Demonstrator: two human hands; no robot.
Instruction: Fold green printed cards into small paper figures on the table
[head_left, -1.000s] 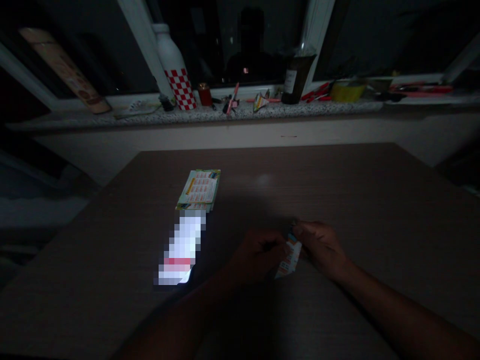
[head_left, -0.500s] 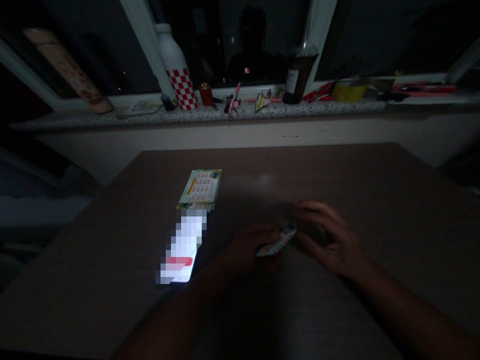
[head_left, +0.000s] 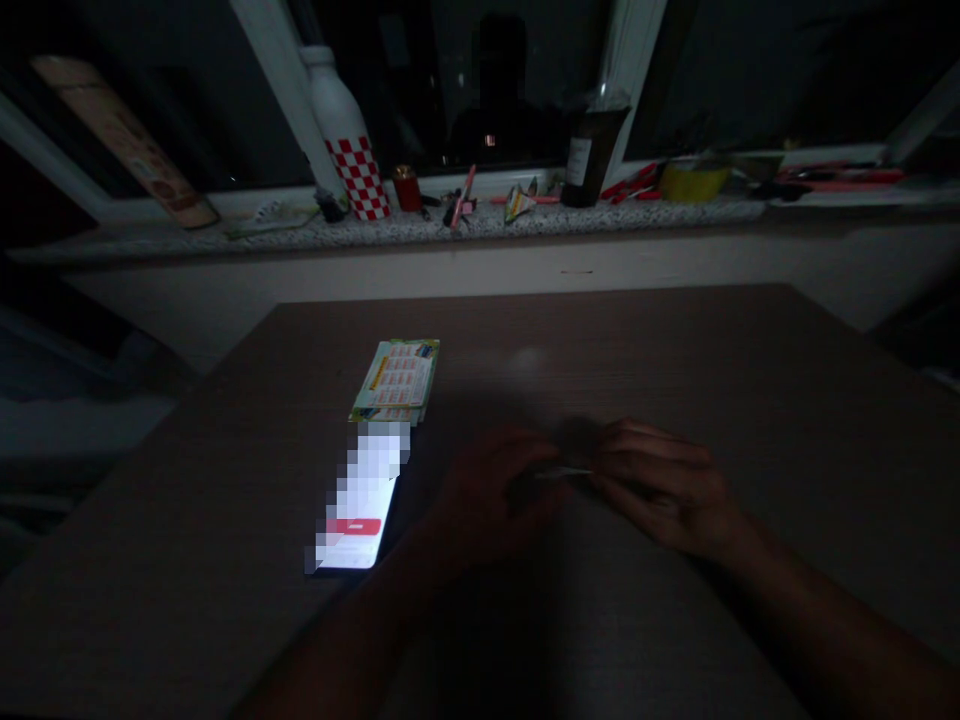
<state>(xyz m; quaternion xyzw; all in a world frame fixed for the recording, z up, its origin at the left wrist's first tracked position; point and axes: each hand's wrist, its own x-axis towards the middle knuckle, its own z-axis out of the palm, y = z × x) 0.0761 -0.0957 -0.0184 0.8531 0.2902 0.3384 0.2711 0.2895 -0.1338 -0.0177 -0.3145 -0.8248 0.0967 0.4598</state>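
A thin printed card (head_left: pixel 564 471), seen nearly edge-on, is between my two hands above the table. My right hand (head_left: pixel 667 485) is closed, pinching the card's right end between thumb and fingertips. Around its left end are the fingers of my left hand (head_left: pixel 499 495), which is dark and slightly blurred; they seem closed on it. Left of my hands lies a small stack of similar printed cards (head_left: pixel 397 378), with rows of red print and green-yellow edges. Just in front of the stack is a lit phone (head_left: pixel 360 500), its screen partly pixelated.
The brown table (head_left: pixel 675 340) meets a wall below a granite windowsill (head_left: pixel 480 222). Along the sill stand a red-checked white bottle (head_left: pixel 360 175), a tall tan bottle (head_left: pixel 135 150), a dark cup with a clear lid (head_left: pixel 589 160), and a yellow roll (head_left: pixel 694 183).
The card has turned from showing its printed face to nearly edge-on. My right hand has closed from an open pose onto its right end. The view has shifted slightly.
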